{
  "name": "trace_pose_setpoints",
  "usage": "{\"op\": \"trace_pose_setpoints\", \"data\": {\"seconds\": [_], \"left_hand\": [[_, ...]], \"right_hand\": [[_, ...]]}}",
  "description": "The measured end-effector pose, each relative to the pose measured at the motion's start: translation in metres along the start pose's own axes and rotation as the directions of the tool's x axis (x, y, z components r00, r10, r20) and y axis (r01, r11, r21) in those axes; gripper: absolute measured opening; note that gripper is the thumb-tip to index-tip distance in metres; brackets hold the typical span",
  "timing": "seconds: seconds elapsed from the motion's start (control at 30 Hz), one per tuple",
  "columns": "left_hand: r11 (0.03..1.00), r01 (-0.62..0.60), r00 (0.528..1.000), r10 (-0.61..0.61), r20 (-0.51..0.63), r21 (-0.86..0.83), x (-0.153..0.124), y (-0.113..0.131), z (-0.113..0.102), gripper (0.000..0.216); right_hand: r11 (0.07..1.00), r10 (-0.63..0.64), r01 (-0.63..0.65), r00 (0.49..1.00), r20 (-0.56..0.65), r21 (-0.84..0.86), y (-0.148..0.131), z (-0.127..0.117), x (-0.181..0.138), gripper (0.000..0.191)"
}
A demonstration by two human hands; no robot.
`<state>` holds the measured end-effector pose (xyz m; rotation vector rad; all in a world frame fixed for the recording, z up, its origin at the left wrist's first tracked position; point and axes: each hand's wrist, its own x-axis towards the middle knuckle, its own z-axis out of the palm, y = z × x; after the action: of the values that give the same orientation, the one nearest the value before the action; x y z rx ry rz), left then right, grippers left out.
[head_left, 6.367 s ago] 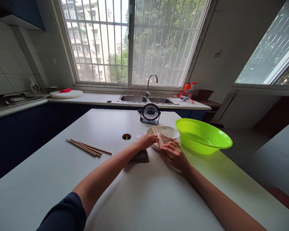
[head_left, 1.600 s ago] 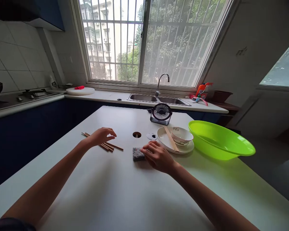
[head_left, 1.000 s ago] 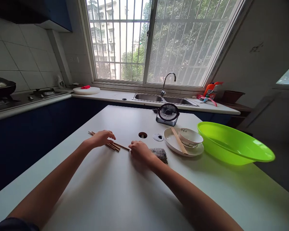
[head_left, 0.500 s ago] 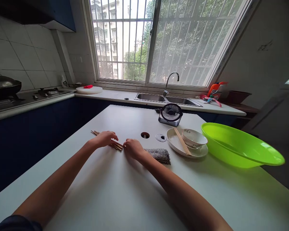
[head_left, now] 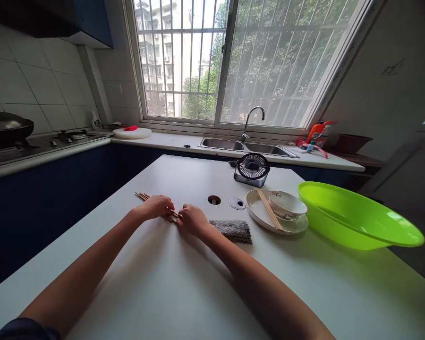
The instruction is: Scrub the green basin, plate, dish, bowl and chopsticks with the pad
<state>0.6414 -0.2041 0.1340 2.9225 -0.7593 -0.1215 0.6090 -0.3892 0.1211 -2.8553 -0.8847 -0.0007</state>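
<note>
Several brown wooden chopsticks (head_left: pixel 172 216) lie in a loose bundle on the white table, slanting from upper left to lower right. Curled over their middle is my left hand (head_left: pixel 155 207), its fingertips closed on the sticks. My right hand (head_left: pixel 194 219) pinches at their near right ends, with its fingers partly hidden. Just right of that hand lies a folded grey cloth (head_left: pixel 233 230), partly behind my forearm.
A white plate (head_left: pixel 257 217) holds a patterned bowl (head_left: pixel 286 206) and a pair of light chopsticks (head_left: pixel 269 210). Beside it stands a large green basin (head_left: pixel 357 226). A small black fan (head_left: pixel 252 169) is farther back. Two round holes mark the table. Behind is a sink (head_left: pixel 223 143).
My right hand has moved slightly left onto the chopsticks' ends, and my left fingers have closed down on the bundle. The view has shifted slightly.
</note>
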Motion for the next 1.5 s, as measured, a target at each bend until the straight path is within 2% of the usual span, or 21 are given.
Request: {"op": "trace_pose_setpoints", "data": {"seconds": [0.3,0.53,0.93,1.2,1.5], "left_hand": [[0.996,-0.054,0.999,0.053,0.009,0.069,0.000,0.011,-0.002,0.031],[0.985,-0.089,0.996,0.091,-0.005,0.150,0.001,0.011,0.002,0.026],[0.963,-0.090,0.995,0.100,-0.029,0.255,-0.003,0.016,-0.002,0.020],[0.953,-0.123,0.987,0.146,-0.067,0.276,-0.008,0.021,-0.005,0.014],[0.899,-0.197,0.962,0.254,-0.101,0.391,-0.007,0.046,-0.008,0.021]], "right_hand": [[0.999,0.041,-0.042,0.999,-0.025,-0.021,0.001,0.005,0.001,0.025],[0.997,0.067,-0.068,0.997,-0.042,-0.036,0.008,0.007,0.003,0.024],[0.997,0.057,-0.061,0.995,-0.079,-0.046,0.010,-0.012,-0.008,0.022],[1.000,0.014,-0.017,0.994,-0.111,-0.021,0.019,-0.024,-0.022,0.020],[1.000,-0.005,0.007,0.981,-0.192,0.010,0.039,-0.027,-0.048,0.020]]}}
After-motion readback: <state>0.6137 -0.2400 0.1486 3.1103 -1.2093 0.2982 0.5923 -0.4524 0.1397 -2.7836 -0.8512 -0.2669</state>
